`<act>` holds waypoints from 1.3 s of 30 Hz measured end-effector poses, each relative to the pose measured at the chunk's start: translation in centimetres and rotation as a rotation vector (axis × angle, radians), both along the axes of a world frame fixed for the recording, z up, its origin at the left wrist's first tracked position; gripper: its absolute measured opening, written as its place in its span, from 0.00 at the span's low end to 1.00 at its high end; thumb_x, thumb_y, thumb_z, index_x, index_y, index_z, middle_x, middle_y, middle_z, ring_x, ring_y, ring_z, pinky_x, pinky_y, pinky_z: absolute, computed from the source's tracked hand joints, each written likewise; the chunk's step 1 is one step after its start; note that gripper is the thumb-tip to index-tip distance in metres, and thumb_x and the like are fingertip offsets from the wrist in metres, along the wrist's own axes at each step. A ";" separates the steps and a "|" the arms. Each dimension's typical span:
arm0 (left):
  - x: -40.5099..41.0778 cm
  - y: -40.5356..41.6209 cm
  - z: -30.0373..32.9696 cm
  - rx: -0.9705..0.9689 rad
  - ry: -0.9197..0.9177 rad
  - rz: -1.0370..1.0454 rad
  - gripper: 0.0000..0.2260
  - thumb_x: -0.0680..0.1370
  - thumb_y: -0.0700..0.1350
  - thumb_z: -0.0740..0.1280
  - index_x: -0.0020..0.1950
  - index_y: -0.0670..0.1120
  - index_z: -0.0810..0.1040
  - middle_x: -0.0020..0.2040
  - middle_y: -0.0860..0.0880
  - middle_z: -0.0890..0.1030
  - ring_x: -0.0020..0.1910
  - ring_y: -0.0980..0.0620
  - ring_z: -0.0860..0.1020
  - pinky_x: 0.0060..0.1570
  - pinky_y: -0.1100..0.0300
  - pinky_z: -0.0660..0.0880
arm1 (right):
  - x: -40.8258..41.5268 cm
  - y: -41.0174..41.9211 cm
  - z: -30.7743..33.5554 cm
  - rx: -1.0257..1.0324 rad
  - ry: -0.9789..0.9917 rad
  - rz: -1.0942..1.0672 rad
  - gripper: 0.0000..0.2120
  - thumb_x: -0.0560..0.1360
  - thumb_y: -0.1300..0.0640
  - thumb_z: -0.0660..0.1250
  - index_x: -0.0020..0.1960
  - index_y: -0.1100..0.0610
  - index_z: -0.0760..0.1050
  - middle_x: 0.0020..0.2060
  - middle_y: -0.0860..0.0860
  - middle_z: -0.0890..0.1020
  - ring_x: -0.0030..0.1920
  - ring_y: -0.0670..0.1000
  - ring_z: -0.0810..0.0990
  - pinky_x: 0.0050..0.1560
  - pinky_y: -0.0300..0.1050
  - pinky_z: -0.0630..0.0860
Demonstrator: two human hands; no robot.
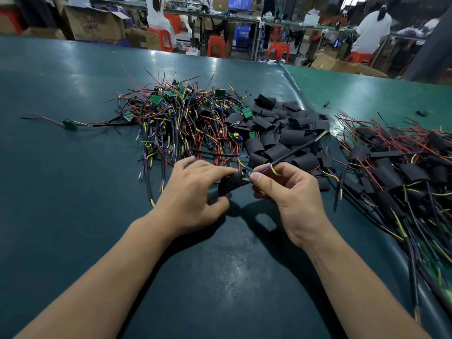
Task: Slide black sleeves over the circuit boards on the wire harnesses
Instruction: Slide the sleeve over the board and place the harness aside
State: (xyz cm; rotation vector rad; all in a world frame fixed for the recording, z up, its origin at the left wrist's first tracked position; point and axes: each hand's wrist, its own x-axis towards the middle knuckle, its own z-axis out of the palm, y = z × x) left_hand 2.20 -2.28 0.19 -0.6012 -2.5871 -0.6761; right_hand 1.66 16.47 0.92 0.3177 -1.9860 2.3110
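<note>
My left hand (195, 192) grips a black sleeve (231, 183) between thumb and fingers, just above the dark green table (73, 167). A circuit board (245, 176) sits mostly inside the sleeve, with only its end and solder joints showing at the right opening. My right hand (288, 192) pinches that harness's wires (293, 152) right beside the opening; a black cable with yellow and blue leads runs up and to the right from my fingers.
A tangled heap of bare harnesses with green boards (181, 118) lies ahead. Loose black sleeves (281, 133) are piled to its right. Sleeved harnesses (396, 177) cover the right side. One stray harness (69, 124) lies at the left. Workers, boxes and stools stand beyond the table.
</note>
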 end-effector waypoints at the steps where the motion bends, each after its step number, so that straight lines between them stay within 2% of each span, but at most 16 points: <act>1: 0.1 0.2 -0.2 -0.003 -0.019 0.010 0.21 0.69 0.47 0.67 0.61 0.47 0.80 0.51 0.52 0.83 0.54 0.49 0.79 0.67 0.42 0.65 | 0.1 0.0 0.0 0.020 0.018 0.003 0.07 0.70 0.66 0.74 0.38 0.54 0.83 0.32 0.49 0.83 0.33 0.45 0.80 0.36 0.35 0.77; 5: -0.1 0.4 -0.3 0.071 -0.099 0.034 0.17 0.69 0.45 0.60 0.56 0.48 0.76 0.46 0.50 0.80 0.49 0.49 0.76 0.68 0.51 0.62 | 0.3 -0.5 -0.1 0.049 0.010 0.018 0.09 0.71 0.67 0.73 0.38 0.55 0.81 0.31 0.49 0.81 0.33 0.46 0.78 0.37 0.35 0.77; 10: -0.4 0.5 -0.5 0.088 -0.139 0.052 0.13 0.69 0.42 0.56 0.52 0.50 0.67 0.45 0.50 0.78 0.46 0.52 0.69 0.59 0.60 0.60 | 0.3 -0.8 -0.2 0.028 -0.029 -0.004 0.08 0.72 0.68 0.72 0.40 0.56 0.80 0.31 0.49 0.81 0.33 0.45 0.78 0.36 0.35 0.76; 13: -0.4 0.5 -0.3 0.089 -0.134 0.068 0.13 0.67 0.41 0.56 0.51 0.49 0.65 0.43 0.50 0.76 0.43 0.50 0.67 0.57 0.59 0.62 | 0.2 -1.0 -0.2 -0.010 -0.061 -0.010 0.09 0.72 0.68 0.72 0.39 0.55 0.80 0.31 0.49 0.82 0.33 0.46 0.78 0.36 0.35 0.77; 16: -0.3 0.4 -0.2 0.050 -0.105 0.072 0.15 0.66 0.41 0.57 0.53 0.47 0.68 0.43 0.49 0.76 0.45 0.46 0.71 0.62 0.54 0.64 | 0.3 -1.0 -0.3 0.018 -0.034 -0.033 0.09 0.73 0.68 0.72 0.40 0.56 0.79 0.31 0.48 0.81 0.32 0.45 0.78 0.36 0.34 0.76; 21: -0.2 0.8 -0.1 -0.053 -0.047 0.082 0.16 0.66 0.40 0.57 0.53 0.44 0.71 0.44 0.49 0.76 0.48 0.45 0.74 0.69 0.45 0.61 | 0.4 -1.0 -0.7 0.149 0.052 -0.060 0.09 0.73 0.67 0.73 0.39 0.55 0.78 0.30 0.47 0.80 0.33 0.46 0.77 0.36 0.38 0.77; 27: 0.0 1.0 -0.2 -0.094 -0.034 0.047 0.16 0.66 0.39 0.57 0.53 0.44 0.71 0.42 0.50 0.77 0.49 0.46 0.74 0.70 0.44 0.59 | 0.4 -1.1 -1.0 0.202 0.112 -0.022 0.09 0.72 0.64 0.74 0.40 0.52 0.80 0.32 0.48 0.81 0.34 0.44 0.78 0.38 0.37 0.77; 31: 0.0 1.2 -0.1 -0.086 -0.024 0.032 0.17 0.65 0.39 0.57 0.52 0.43 0.72 0.40 0.49 0.77 0.47 0.44 0.74 0.68 0.46 0.62 | 0.5 -1.3 -0.9 0.176 0.100 0.029 0.07 0.71 0.64 0.75 0.40 0.54 0.80 0.32 0.47 0.82 0.34 0.43 0.79 0.38 0.35 0.77; 33: 0.0 1.5 -0.1 -0.086 -0.020 0.032 0.17 0.65 0.41 0.57 0.53 0.43 0.72 0.41 0.49 0.77 0.47 0.44 0.75 0.64 0.48 0.64 | 0.5 -1.3 -0.9 0.117 0.064 0.046 0.06 0.70 0.64 0.75 0.39 0.55 0.80 0.33 0.48 0.83 0.34 0.44 0.80 0.37 0.36 0.77; 37: -0.1 0.7 0.2 0.037 0.033 0.030 0.23 0.68 0.50 0.63 0.61 0.44 0.76 0.48 0.50 0.80 0.49 0.45 0.77 0.56 0.49 0.69 | 0.4 -1.2 -0.5 0.015 0.031 0.014 0.09 0.71 0.68 0.73 0.39 0.55 0.81 0.34 0.51 0.84 0.35 0.47 0.82 0.39 0.37 0.78; 39: -0.2 0.1 0.4 0.089 0.081 0.017 0.24 0.69 0.53 0.64 0.61 0.44 0.79 0.49 0.51 0.81 0.48 0.46 0.78 0.56 0.48 0.70 | 0.3 -0.9 -0.2 -0.077 -0.007 0.000 0.07 0.68 0.65 0.74 0.38 0.54 0.82 0.35 0.52 0.84 0.36 0.50 0.84 0.40 0.38 0.80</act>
